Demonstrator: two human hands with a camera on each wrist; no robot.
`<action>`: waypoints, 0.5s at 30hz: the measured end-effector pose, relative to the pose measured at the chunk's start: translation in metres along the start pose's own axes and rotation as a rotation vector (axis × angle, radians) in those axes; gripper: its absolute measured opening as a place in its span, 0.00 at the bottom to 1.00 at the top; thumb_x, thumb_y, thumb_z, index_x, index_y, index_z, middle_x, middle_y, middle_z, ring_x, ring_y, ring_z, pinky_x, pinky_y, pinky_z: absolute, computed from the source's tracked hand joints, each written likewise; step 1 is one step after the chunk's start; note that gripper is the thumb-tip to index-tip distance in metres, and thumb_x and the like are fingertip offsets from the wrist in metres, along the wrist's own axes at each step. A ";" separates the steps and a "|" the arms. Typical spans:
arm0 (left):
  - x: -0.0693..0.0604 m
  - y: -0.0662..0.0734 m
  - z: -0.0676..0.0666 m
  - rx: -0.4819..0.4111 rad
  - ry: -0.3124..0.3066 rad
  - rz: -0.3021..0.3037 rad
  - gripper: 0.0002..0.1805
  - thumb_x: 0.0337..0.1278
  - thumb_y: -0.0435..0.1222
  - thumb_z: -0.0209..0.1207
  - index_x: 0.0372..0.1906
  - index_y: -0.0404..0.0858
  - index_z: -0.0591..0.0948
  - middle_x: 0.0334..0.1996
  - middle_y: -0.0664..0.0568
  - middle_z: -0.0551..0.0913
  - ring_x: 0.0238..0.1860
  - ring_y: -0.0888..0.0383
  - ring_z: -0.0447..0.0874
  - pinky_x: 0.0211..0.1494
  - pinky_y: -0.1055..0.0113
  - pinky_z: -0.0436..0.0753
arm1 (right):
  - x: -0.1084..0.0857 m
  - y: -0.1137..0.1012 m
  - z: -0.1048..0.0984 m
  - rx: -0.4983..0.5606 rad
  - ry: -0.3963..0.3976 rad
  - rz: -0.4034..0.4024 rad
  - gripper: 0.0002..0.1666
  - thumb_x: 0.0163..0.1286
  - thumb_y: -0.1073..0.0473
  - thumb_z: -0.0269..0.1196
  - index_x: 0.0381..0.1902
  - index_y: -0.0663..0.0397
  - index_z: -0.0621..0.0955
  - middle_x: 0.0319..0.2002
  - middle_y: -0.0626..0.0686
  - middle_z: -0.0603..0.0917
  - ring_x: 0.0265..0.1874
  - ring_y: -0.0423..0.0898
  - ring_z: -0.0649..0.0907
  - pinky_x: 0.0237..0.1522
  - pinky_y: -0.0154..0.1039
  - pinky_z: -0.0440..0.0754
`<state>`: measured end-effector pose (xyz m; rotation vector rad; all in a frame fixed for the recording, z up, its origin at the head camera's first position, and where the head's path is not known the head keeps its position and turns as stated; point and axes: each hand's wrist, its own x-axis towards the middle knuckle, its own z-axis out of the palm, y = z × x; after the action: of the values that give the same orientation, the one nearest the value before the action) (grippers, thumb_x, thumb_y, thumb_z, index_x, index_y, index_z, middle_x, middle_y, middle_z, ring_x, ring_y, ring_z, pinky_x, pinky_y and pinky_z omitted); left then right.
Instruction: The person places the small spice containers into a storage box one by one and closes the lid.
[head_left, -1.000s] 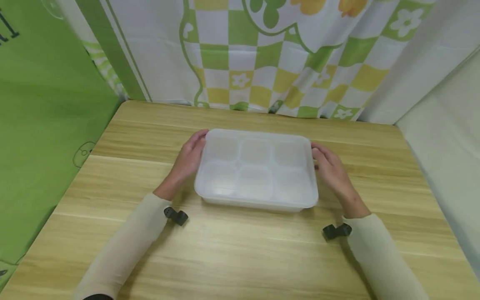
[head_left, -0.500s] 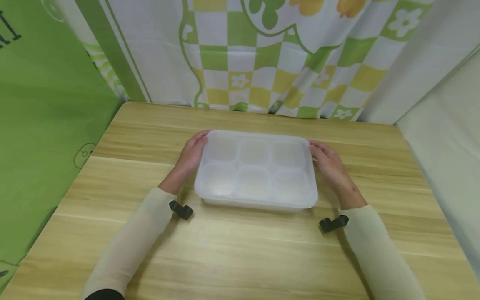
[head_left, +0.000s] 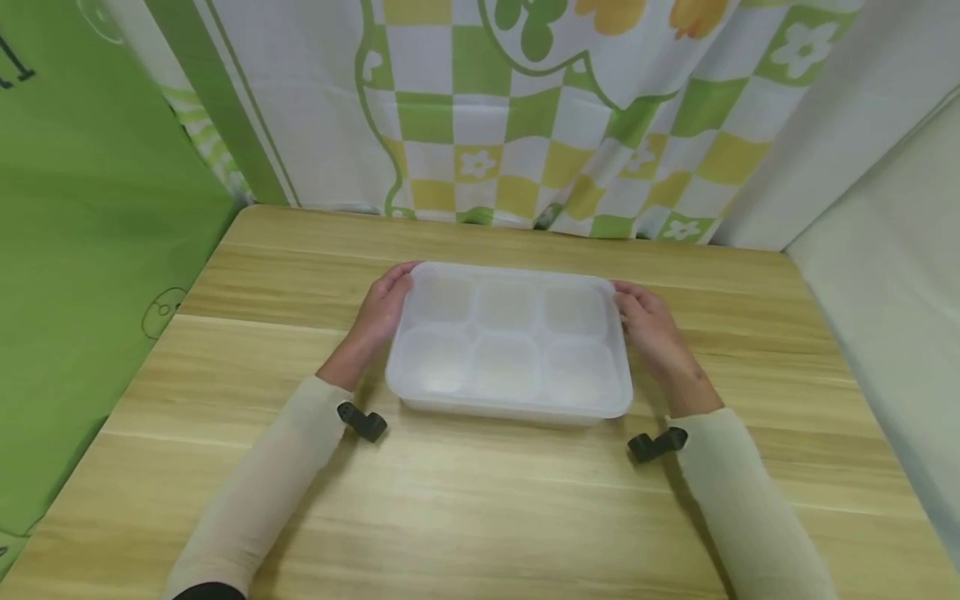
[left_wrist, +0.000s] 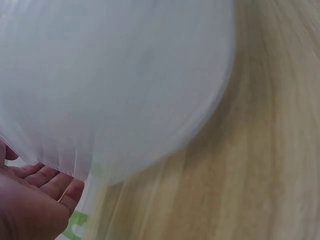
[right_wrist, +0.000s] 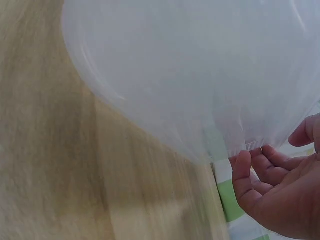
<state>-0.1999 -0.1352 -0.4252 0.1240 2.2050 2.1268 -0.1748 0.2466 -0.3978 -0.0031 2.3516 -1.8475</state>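
Note:
A translucent white plastic storage box (head_left: 510,337) with a lid is in the middle of the wooden table. Several rounded-square compartments show faintly through its lid; what they hold is not clear. My left hand (head_left: 384,307) grips the box's far left corner, and in the left wrist view its fingers (left_wrist: 52,180) reach beneath the rim. At the far right corner my right hand (head_left: 651,329) holds the opposite end. Its fingers (right_wrist: 245,172) curl up against the box's side in the right wrist view, thumb near the rim.
Wood-grain table (head_left: 495,517) surrounds the box. A checked green, yellow and white curtain (head_left: 480,117) hangs along the table's back edge. Green cloth (head_left: 90,250) borders the left side and a pale cloth (head_left: 892,217) the right. Small black cameras (head_left: 363,422) sit on both wrists.
My right hand has moved inward from beside the box and closed on its far right corner. The left hand has settled further onto its corner. The box has hardly moved.

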 end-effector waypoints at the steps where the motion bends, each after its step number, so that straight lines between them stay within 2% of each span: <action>1: 0.000 0.000 0.000 -0.007 0.001 -0.005 0.23 0.83 0.38 0.42 0.70 0.30 0.72 0.53 0.39 0.79 0.43 0.58 0.79 0.46 0.68 0.80 | 0.000 0.000 0.000 -0.003 -0.002 -0.002 0.31 0.86 0.53 0.41 0.74 0.71 0.65 0.62 0.59 0.73 0.54 0.42 0.77 0.52 0.31 0.78; 5: 0.001 0.000 0.002 -0.010 0.000 -0.015 0.23 0.83 0.38 0.42 0.69 0.29 0.72 0.52 0.41 0.79 0.43 0.58 0.79 0.46 0.68 0.80 | 0.000 0.001 -0.001 0.004 -0.002 -0.003 0.31 0.86 0.54 0.40 0.74 0.72 0.65 0.62 0.59 0.72 0.54 0.42 0.76 0.52 0.30 0.78; 15: 0.002 -0.002 0.001 0.000 0.009 0.008 0.23 0.82 0.39 0.43 0.69 0.30 0.72 0.51 0.43 0.80 0.43 0.58 0.79 0.45 0.68 0.80 | 0.000 0.004 -0.001 0.028 0.001 -0.027 0.30 0.86 0.54 0.42 0.72 0.72 0.67 0.61 0.55 0.74 0.56 0.42 0.75 0.54 0.33 0.77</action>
<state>-0.2014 -0.1340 -0.4275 0.1236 2.2131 2.1362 -0.1750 0.2489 -0.4009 -0.0314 2.3377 -1.8929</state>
